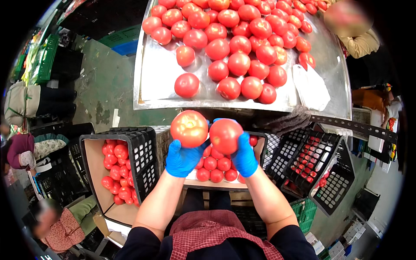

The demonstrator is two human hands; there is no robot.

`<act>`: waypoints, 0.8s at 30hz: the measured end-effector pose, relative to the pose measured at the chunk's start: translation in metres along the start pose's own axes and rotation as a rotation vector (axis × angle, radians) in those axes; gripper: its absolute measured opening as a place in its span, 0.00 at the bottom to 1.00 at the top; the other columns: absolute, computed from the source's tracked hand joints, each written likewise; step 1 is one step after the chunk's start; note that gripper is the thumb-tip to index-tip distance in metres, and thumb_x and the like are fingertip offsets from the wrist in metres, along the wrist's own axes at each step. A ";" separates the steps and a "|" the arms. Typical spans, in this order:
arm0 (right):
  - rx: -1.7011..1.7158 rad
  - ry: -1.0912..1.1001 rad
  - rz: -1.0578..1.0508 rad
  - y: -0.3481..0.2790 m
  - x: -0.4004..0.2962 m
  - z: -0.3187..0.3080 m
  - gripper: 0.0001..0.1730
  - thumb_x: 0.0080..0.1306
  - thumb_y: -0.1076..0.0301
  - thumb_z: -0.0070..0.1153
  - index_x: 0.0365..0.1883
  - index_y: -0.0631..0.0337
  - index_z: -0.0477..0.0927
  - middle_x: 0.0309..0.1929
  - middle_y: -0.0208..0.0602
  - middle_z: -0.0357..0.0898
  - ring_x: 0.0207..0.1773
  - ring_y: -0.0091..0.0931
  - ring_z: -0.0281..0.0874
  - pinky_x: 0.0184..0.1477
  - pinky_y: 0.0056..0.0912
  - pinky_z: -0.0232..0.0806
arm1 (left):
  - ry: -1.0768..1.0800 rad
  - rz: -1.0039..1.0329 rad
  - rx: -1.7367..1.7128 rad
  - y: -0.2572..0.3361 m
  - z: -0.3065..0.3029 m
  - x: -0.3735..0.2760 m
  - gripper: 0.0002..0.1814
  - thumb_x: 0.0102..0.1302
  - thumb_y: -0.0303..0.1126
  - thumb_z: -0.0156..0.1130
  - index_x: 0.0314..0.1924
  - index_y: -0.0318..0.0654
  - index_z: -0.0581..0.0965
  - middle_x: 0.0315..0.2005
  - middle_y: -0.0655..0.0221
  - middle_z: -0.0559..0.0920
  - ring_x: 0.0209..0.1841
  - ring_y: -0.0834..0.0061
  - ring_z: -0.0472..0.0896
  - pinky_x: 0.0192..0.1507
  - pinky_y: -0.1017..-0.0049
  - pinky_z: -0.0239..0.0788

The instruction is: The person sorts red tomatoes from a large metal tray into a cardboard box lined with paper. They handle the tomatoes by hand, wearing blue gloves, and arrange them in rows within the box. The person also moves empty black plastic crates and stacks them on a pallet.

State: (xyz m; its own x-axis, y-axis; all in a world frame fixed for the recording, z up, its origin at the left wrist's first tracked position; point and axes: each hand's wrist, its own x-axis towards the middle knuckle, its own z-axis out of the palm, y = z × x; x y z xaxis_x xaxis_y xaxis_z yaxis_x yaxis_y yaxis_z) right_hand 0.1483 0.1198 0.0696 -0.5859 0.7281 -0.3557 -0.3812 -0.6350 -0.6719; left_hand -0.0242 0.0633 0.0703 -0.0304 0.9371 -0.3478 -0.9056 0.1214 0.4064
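Both of my hands wear blue gloves and are raised over a cardboard-lined crate (224, 186) with rows of red tomatoes (216, 175). My left hand (184, 159) holds a large tomato (189, 129), its stem end facing up. In my right hand (245, 157) is another large tomato (226, 136), beside the first one. Just beyond my hands stands a metal table (156, 91) bearing a loose heap of tomatoes. A single tomato (187, 85) lies near the table's front edge, apart from the heap.
A lined black crate (141, 159) of tomatoes stands at the left. Black plastic crates (302, 156) are stacked at the right, near a perforated metal bar (354, 125). A white plastic bag (310, 86) lies on the table. Several other people are around, one at the table's far right.
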 end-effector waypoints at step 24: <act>-1.752 1.166 -0.431 -0.104 0.088 -0.152 0.12 0.66 0.59 0.52 0.44 0.52 0.81 0.37 0.43 0.77 0.41 0.43 0.74 0.42 0.48 0.65 | -0.129 0.026 0.051 0.131 0.179 0.320 0.45 0.61 0.65 0.55 0.71 0.48 0.58 0.70 0.60 0.59 0.71 0.50 0.59 0.64 0.35 0.55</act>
State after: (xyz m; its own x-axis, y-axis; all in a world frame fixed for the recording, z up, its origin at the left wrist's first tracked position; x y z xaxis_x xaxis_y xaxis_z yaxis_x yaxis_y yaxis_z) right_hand 0.2449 0.2893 0.0089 0.1868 0.9445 0.2701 0.9461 -0.0989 -0.3084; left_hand -0.0766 0.4373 0.1633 0.0042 0.9741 -0.2262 -0.8824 0.1101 0.4575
